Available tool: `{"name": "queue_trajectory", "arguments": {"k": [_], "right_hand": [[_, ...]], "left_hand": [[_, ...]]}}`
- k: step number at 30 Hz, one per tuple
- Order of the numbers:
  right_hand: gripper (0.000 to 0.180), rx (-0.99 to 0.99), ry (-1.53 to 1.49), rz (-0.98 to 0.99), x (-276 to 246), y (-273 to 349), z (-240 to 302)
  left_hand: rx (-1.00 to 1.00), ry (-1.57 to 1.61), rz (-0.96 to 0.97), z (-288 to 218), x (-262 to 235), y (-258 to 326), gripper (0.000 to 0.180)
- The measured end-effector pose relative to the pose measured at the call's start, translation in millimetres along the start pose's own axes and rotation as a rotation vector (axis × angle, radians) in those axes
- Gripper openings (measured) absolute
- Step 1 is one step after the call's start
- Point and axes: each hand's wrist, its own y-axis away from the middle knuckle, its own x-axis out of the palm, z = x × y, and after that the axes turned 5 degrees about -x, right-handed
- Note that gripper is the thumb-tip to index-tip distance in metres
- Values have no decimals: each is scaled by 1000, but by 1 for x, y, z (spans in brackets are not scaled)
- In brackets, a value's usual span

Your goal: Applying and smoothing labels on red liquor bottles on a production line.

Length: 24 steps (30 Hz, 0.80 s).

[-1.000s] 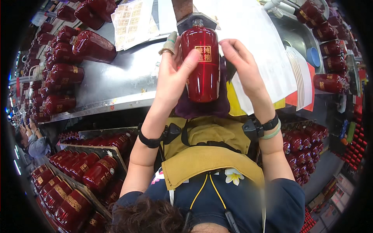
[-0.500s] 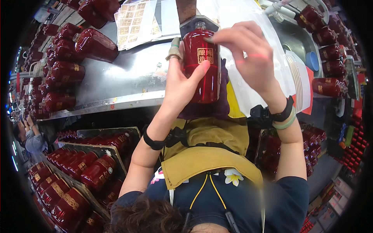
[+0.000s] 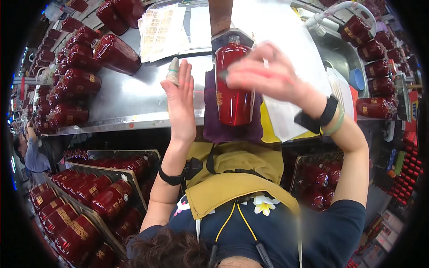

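A dark red glass bottle (image 3: 237, 105) lies in front of me on a purple cloth (image 3: 210, 105), its clear neck pointing away. Gold marking shows along its left side. To the left of the bottle, apart from it, my left hand (image 3: 182, 100) is raised with fingers stretched out and nothing in them; one fingertip wears a pale cover. My right hand (image 3: 270, 73) crosses over the bottle's upper part. Motion smears its fingers, so I cannot tell whether they touch the glass or hold anything.
Sheets of gold labels (image 3: 161, 33) lie at the back left of the metal table (image 3: 143, 96). Several red bottles stand at left, including a near one (image 3: 116, 54). A sink (image 3: 333, 53) with a blue cup (image 3: 356, 79) is at right. Bottle-filled crates (image 3: 145, 178) flank me below.
My left hand has let go of the bottle and moved left, its fingers opening. The bottle's gold marking has turned from the top toward its left side. My right hand has swept left across the bottle.
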Motion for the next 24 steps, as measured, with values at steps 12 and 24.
{"name": "queue_trajectory", "arguments": {"k": [12,24], "right_hand": [[24,61,62,-14,-4,39,10],[22,329,322,-369,-42,-65,11]], "left_hand": [[-91,-80,107,15,13,1,94],[-166,-321,157,16,37,-27,63]]}}
